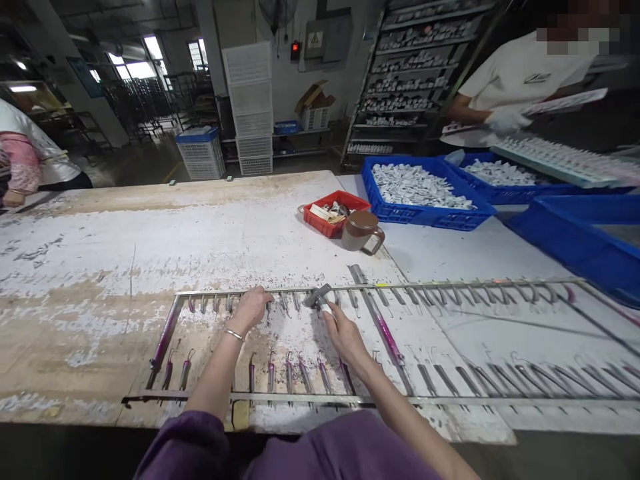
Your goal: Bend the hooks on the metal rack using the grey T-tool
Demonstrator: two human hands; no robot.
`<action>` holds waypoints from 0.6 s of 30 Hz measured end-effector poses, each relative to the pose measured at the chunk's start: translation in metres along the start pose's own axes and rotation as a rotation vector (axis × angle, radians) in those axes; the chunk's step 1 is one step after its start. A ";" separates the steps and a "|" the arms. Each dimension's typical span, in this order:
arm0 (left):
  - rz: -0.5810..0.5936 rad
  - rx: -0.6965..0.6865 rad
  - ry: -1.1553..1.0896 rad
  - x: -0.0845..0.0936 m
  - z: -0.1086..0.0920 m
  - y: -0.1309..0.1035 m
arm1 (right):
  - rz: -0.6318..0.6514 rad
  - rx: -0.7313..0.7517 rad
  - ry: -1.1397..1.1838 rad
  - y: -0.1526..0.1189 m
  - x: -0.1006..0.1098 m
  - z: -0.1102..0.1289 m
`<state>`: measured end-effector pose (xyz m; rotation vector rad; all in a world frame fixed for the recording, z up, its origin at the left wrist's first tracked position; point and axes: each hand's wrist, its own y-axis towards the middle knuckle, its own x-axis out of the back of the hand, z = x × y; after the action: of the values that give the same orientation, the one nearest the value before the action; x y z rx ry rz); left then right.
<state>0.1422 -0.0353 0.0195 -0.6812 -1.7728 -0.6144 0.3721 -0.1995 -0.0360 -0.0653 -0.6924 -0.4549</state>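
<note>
A long metal rack [280, 398] lies flat on the worktable, with rows of hooks along both long rails. My left hand [251, 308] is closed at the far rail, fingers curled down next to a hook [284, 301]; what they pinch is hidden. To its right, my right hand [341, 328] grips a hammer-like tool [317, 295] with a grey metal head, held over the hooks by the far rail. Purple coating shows on several near-side hooks [271, 373] and on the crossbar [386, 332].
Beyond the rack stand a red basket [327, 227] of small pieces and a lidded brown mug [357, 233]. A blue crate [425, 213] heaped with small silvery-white parts is farther right. Another person [520, 93] holds a tray there; a second person [35, 153] is at far left.
</note>
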 end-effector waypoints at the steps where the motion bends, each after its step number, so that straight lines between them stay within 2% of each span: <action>1: 0.024 0.006 0.038 0.001 -0.002 0.003 | -0.012 0.001 0.011 0.000 -0.002 -0.001; 4: 0.043 0.023 0.036 0.005 -0.005 0.012 | -0.049 0.025 0.048 -0.001 -0.006 -0.004; 8: -0.028 0.059 -0.111 0.005 -0.009 0.016 | -0.036 0.033 0.084 -0.001 -0.008 -0.007; 14: -0.291 0.195 -0.301 -0.021 -0.017 0.007 | -0.053 0.058 0.086 0.001 -0.009 -0.009; 18: -0.347 0.227 -0.224 -0.035 -0.020 0.005 | -0.034 0.067 0.069 0.004 0.001 0.004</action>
<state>0.1677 -0.0505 -0.0085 -0.2942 -2.1544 -0.5706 0.3722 -0.1959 -0.0317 0.0252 -0.6409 -0.4647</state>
